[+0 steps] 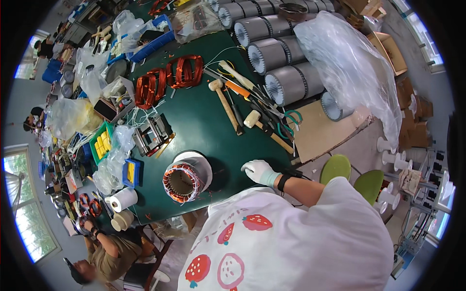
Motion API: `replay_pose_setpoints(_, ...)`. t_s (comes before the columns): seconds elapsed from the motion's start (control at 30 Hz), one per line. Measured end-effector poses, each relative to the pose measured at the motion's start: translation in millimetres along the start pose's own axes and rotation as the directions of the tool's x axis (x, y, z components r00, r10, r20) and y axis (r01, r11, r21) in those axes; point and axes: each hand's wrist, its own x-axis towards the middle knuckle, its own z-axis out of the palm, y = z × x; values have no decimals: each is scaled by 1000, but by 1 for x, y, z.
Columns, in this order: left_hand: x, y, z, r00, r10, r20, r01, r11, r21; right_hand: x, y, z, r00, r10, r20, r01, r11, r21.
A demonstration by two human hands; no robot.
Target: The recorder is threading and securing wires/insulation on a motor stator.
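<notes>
Our right hand rests palm down on the green tabletop. Its fingers are loosely bent, half open, and we see nothing in it. The short, fat tube with red wire in its end lies at 9 o'clock from the hand, apart from it. The tube's long way runs from 1 to 7 o'clock, wire end at 7. We can't see our left hand, so the right is nearer.

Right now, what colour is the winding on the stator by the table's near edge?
Copper-orange winding, with white lacing; best seen in the head view.
</notes>
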Motion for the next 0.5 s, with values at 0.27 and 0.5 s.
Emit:
replay_pose_setpoints(0.27, -9, 3, 26, 998, -59, -32, 56, 996, -72, 163, 8, -124, 896, 273, -350, -148, 928, 343)
replay_pose_setpoints(0.5, -11, 11, 46, 993, -103, -48, 95, 985, -142, 267, 58, -184, 788, 533, -308, -582, 808, -90)
